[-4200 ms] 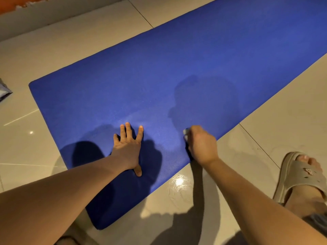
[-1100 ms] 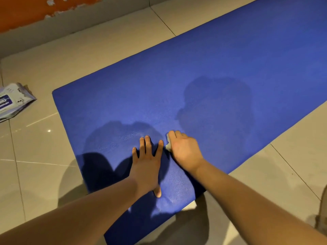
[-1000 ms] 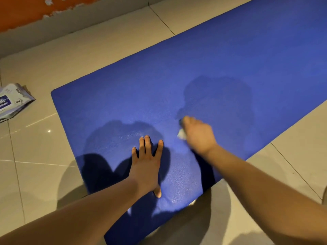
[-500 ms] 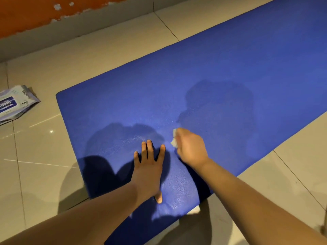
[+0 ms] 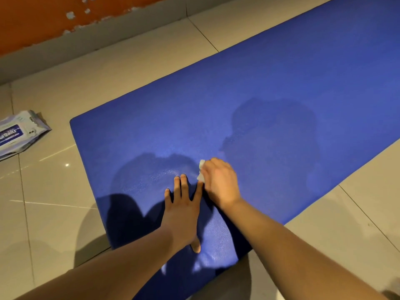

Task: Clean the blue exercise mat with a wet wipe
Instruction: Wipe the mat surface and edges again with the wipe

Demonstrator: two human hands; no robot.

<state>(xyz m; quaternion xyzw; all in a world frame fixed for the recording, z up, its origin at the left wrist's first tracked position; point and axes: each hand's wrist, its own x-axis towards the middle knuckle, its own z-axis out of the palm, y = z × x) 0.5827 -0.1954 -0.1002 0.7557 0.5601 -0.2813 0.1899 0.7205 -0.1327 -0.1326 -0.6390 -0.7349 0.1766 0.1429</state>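
The blue exercise mat (image 5: 249, 100) lies flat on the tiled floor and runs from the near left to the far right. My left hand (image 5: 184, 211) presses flat on the mat near its short end, fingers straight and spread. Right beside it, my right hand (image 5: 220, 182) grips a small white wet wipe (image 5: 201, 171) and holds it against the mat. Only a corner of the wipe shows past my fingers. The mat surface shines damp around both hands.
A pack of wet wipes (image 5: 15, 134) lies on the beige floor tiles (image 5: 54, 202) to the left of the mat. A grey skirting and an orange wall (image 5: 43, 18) with flaking paint run along the far side.
My right hand has swept the wipe back and forth over the mat, out to the right and back to beside my left hand. The left hand has stayed pressed in place.
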